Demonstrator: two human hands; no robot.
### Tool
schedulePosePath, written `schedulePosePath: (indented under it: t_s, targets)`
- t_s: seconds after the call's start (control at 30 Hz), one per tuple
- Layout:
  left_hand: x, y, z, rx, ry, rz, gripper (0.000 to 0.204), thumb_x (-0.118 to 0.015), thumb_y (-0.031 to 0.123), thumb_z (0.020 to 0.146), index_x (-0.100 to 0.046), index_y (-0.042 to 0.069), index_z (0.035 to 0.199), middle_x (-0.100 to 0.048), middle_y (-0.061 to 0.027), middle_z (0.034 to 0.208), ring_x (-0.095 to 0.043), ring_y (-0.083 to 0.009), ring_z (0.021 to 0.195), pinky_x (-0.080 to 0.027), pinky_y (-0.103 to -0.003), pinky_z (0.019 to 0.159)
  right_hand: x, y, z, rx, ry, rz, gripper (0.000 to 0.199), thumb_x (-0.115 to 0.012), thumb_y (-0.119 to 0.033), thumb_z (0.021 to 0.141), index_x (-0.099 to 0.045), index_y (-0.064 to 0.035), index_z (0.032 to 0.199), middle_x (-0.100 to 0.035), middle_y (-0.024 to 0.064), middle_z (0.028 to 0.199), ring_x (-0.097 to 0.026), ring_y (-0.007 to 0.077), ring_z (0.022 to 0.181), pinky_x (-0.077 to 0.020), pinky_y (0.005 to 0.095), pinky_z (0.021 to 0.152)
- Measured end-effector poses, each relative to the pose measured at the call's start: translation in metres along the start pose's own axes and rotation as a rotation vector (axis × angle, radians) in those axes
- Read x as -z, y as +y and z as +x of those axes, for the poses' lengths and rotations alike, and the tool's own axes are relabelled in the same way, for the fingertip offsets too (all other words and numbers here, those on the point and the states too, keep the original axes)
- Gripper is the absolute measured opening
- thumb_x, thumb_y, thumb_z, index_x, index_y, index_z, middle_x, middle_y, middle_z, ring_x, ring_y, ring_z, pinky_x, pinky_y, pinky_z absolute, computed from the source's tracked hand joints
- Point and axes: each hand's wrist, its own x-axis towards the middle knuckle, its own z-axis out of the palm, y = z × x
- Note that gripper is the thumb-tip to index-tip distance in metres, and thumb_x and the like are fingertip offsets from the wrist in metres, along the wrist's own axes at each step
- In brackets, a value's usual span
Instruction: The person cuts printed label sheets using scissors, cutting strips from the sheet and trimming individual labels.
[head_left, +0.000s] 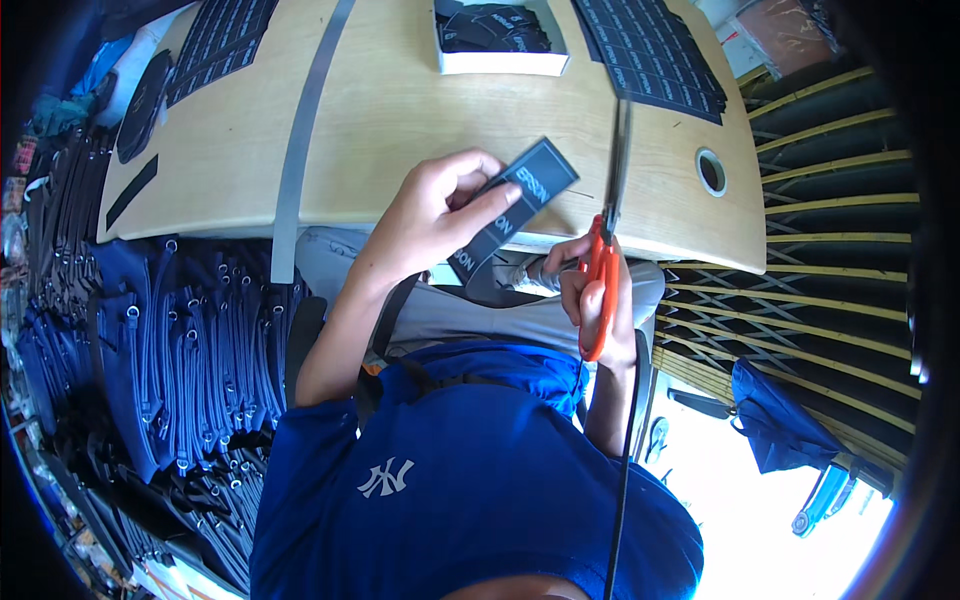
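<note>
Head view: you're at a wooden table (400, 110), both hands over its near edge.
Left hand: your left hand (440, 215) is curled, thumb and fingers pinching a black label strip (510, 205). Firm hold.
Strip: black with white print, tilted, upper end over the table, lower end hanging past the edge toward your lap.
Right hand: your right hand (595, 295) is closed through the orange handles of the scissors (607, 230).
Scissors: blades point up and away from you, just right of the strip. Blade tips lie over the table. Can't tell if the blades touch the strip.
White box: white box (500, 45) at the far edge, holding cut black labels.
Label sheets: uncut label sheets (655, 55) far right, another one far left.
Metal ruler: long grey ruler (305, 140) lies across the table, left of your hands.
Left side: blue zippers (190, 340) piled beside the table.
</note>
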Motion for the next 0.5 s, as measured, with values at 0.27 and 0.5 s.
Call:
schedulePosePath:
  t_s: [0.27, 0.5]
  targets:
    - [-0.014, 0.015, -0.003, 0.018, -0.299, 0.134, 0.021, -0.067, 0.016, 0.084, -0.061, -0.004, 0.087, -0.061, -0.0052, 0.063, -0.052, -0.006, 0.058, -0.04, -0.022, 0.051, -0.007, -0.011, 0.009, 0.182, 0.332, -0.07, 0.035, -0.063, 0.006, 0.079, -0.038, -0.0033, 0.101, -0.058, 0.0123, 0.095, -0.055, 0.0062, 0.071, -0.0416, 0.018, 0.055]
    - [-0.027, 0.007, -0.006, -0.013, -0.247, 0.166, 0.02, -0.065, 0.016, 0.086, -0.06, -0.004, 0.087, -0.058, -0.0053, 0.066, -0.051, -0.0051, 0.06, -0.042, -0.025, 0.051, -0.01, -0.01, 0.014, 0.16, 0.475, 0.032, 0.033, -0.063, 0.005, 0.081, -0.037, -0.004, 0.098, -0.058, 0.011, 0.094, -0.051, 0.0021, 0.059, -0.0371, 0.0152, 0.049]
